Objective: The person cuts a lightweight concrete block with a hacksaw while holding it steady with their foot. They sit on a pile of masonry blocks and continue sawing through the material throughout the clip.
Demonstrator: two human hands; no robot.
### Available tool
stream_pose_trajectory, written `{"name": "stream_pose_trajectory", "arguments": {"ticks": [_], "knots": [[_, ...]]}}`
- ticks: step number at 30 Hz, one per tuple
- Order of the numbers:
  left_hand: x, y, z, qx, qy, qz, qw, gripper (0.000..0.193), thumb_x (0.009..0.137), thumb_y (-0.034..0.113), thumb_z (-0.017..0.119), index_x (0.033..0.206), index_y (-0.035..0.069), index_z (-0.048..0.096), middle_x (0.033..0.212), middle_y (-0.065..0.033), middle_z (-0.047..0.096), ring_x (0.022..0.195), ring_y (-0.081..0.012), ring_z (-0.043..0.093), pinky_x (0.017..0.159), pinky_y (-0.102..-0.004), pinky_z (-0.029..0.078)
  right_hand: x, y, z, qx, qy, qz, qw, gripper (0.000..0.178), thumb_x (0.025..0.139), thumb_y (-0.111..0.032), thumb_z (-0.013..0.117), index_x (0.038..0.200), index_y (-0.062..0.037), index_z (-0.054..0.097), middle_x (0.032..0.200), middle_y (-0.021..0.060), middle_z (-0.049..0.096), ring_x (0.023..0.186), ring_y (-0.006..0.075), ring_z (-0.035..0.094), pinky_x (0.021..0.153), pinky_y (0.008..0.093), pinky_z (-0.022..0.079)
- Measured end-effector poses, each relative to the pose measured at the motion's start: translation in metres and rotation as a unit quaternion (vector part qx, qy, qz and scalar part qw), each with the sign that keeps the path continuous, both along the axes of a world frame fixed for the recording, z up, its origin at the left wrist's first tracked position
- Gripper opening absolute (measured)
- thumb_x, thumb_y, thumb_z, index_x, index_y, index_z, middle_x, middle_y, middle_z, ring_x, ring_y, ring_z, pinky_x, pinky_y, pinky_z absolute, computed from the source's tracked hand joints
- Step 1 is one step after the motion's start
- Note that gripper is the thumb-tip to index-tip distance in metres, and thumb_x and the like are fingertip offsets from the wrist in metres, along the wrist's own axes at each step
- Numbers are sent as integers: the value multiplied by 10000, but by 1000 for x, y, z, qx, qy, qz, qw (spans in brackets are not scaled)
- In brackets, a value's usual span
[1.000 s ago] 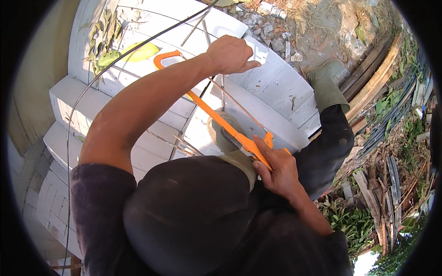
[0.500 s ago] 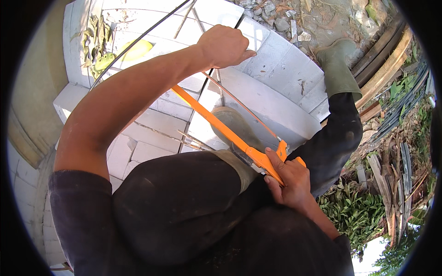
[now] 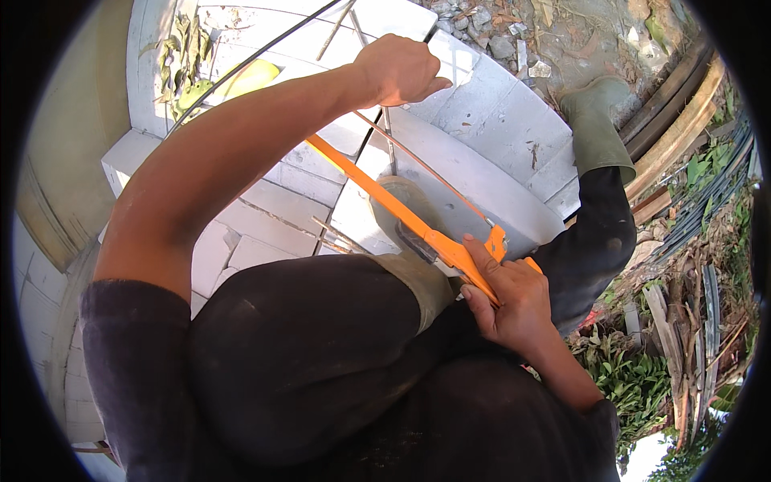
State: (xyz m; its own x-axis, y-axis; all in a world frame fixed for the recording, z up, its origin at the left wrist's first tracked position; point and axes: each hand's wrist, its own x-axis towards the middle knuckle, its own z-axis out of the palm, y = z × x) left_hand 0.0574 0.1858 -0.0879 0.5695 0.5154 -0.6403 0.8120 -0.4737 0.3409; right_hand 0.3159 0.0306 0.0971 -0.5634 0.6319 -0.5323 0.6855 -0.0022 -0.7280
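My right hand [image 3: 518, 301] is wrapped round the handle of an orange hacksaw [image 3: 385, 198], index finger and thumb along the grip. The saw's thin blade [image 3: 430, 175] runs toward my left hand and crosses a thin steel rod [image 3: 391, 149] just on the near side of that hand. My left hand [image 3: 399, 74] is closed in a fist over this rod, thumb sticking out to the right; the fingers' undersides are hidden. The rod runs down to the toe of my boot [image 3: 414, 205]. My left forearm covers the saw's far end.
Pale blocks [image 3: 490, 104] form the surface beneath, split by a dark gap. Other thin rods [image 3: 333, 32] lie on it. A yellow-green fruit [image 3: 250, 79] and dried leaves [image 3: 183, 48] lie at the far left. Rubble [image 3: 482, 28], timber [image 3: 683, 112] and cut leaves [image 3: 634, 377] are to the right.
The hacksaw has slid slightly forward, away from my body, with my right hand still round its handle. My left hand keeps its place on the rod. The whole view has shifted a little.
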Motion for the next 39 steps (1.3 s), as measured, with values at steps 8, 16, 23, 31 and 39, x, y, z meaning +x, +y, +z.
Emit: {"name": "stream_pose_trajectory", "arguments": {"ticks": [8, 16, 23, 31, 39], "knots": [[-2, -5, -11, 23, -27, 15, 999, 633, 1078, 480, 466, 692, 49, 722, 664, -146, 680, 667, -338, 695, 698, -445, 586, -11, 10, -6, 6, 20, -4, 1000, 580, 865, -219, 724, 1394, 0, 633, 639, 84, 591, 547, 261, 539, 597, 397, 445], [-3, -10, -8, 39, -19, 9, 999, 596, 1072, 474, 484, 716, 71, 740, 684, -137, 691, 659, -333, 696, 672, -443, 583, 28, -6, 22, -8, 14, 3, 1000, 604, 874, -260, 740, 1423, -41, 618, 633, 63, 580, 546, 250, 533, 585, 380, 428], [2, -3, -2, 25, -9, 30, 999, 613, 1081, 490, 460, 735, 76, 751, 697, -137, 696, 676, -332, 704, 695, -437, 595, -26, 8, -33, 59, 24, 16, 998, 632, 842, -264, 765, 1413, -32, 626, 609, 21, 549, 556, 213, 529, 569, 372, 417], [-3, -6, -8, 29, -13, 19, 999, 636, 1094, 489, 432, 729, 74, 747, 695, -122, 705, 672, -315, 708, 717, -433, 593, 46, -9, 35, 7, -4, 40, 999, 670, 816, -258, 782, 1418, -18, 616, 628, 20, 537, 557, 200, 507, 577, 362, 402], [-4, -9, -10, 59, -15, 19, 998, 646, 1096, 489, 434, 697, 75, 728, 650, -102, 678, 619, -300, 687, 665, -424, 588, 37, -12, 11, 20, 19, 31, 999, 681, 796, -219, 783, 1422, -13, 610, 662, 33, 571, 553, 210, 487, 572, 373, 396]]}}
